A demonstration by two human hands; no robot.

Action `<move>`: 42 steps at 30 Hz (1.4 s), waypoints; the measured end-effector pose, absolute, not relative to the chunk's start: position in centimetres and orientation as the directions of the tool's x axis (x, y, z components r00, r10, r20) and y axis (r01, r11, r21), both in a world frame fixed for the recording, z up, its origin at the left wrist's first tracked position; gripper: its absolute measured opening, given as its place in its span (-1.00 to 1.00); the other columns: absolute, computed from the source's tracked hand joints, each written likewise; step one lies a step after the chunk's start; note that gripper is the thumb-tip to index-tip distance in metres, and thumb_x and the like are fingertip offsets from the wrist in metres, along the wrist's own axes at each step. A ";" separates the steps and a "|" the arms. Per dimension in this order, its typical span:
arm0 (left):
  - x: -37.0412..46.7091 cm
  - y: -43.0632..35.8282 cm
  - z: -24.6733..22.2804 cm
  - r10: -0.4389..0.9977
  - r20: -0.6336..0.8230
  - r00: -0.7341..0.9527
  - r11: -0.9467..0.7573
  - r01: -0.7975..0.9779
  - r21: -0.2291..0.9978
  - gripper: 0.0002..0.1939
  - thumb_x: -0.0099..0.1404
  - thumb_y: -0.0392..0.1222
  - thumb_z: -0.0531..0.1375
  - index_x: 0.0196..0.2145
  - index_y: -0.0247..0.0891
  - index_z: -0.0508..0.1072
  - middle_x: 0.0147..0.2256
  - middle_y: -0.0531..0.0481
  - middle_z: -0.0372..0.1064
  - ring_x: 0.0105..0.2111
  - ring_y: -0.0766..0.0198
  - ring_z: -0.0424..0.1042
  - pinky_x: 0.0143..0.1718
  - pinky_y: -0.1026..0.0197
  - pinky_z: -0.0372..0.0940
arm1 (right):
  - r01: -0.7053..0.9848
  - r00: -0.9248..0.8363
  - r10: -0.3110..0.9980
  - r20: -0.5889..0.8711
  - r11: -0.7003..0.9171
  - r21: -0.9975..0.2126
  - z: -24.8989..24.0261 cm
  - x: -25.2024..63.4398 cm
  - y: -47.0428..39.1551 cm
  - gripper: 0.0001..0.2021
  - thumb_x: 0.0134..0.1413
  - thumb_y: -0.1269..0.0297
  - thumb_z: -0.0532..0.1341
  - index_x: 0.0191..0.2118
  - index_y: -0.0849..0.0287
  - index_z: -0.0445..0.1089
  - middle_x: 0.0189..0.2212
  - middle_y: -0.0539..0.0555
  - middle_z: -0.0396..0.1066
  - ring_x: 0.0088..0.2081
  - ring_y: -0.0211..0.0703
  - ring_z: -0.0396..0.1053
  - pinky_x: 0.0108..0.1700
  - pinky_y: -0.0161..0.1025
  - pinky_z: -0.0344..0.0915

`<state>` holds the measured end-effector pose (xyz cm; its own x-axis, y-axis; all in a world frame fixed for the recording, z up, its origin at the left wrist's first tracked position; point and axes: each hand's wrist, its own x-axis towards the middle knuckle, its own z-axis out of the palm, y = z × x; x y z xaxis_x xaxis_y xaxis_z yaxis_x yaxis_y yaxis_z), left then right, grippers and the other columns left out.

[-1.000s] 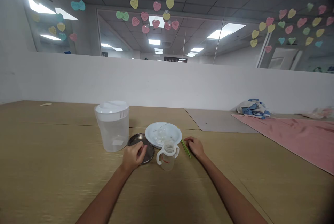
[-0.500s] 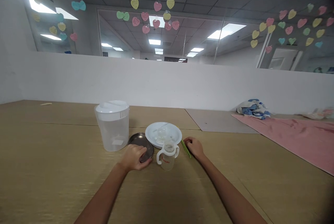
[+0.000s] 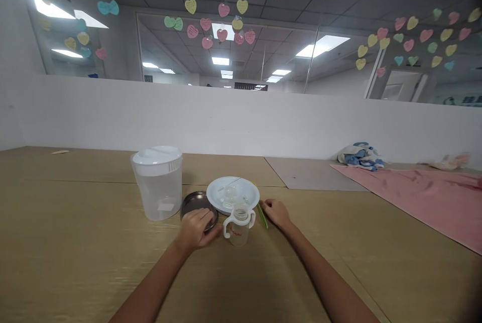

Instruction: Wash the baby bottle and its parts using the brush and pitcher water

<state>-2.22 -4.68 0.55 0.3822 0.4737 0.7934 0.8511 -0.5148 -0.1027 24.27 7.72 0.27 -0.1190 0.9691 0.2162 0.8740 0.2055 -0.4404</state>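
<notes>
My left hand [image 3: 195, 228] is open over the near rim of a round, dark metal dish [image 3: 195, 202], its thumb stretched toward a clear baby bottle [image 3: 238, 234]. The bottle stands upright without a cap, with a white two-handled ring around its neck. Behind it is a white bowl [image 3: 213, 190] with small clear parts inside, one dome-shaped. My right hand [image 3: 276, 212] rests on the table with loosely bent fingers and seems to hold nothing. Just left of its fingertips lies a thin green strip-like thing [image 3: 262, 216], perhaps tongs.
A tall translucent pitcher [image 3: 158, 192] with a white lid stands left of the dish. A pink cloth [image 3: 422, 197] covers the right side of the table, with a crumpled blue and white cloth [image 3: 361, 156] at its back edge. A white wall [image 3: 226, 117] bounds the table behind.
The whole view has shifted slightly, so things sit a little farther left. My left thumb has spread away from the dish toward the bottle. My right hand stays beside the green thing.
</notes>
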 end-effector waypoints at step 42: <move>1.6 4.4 6.3 0.887 0.462 -0.012 -0.247 0.833 0.496 -0.74 0.17 -0.16 0.06 -0.32 -0.25 0.52 -0.30 -0.12 0.48 -0.34 0.19 0.42 -0.28 0.20 0.21 | 0.753 -0.149 0.723 0.675 0.525 -0.397 1.9 23.0 5.3 -0.61 0.22 0.24 -0.15 0.02 0.19 0.28 -0.23 0.13 0.43 -0.27 -0.15 0.38 -0.28 -0.34 0.21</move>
<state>1.63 4.45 6.27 -0.0123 0.8866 0.4623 0.8328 -0.2468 0.4955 22.97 5.33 1.94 -0.1486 0.7231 0.6746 0.7526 0.5252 -0.3972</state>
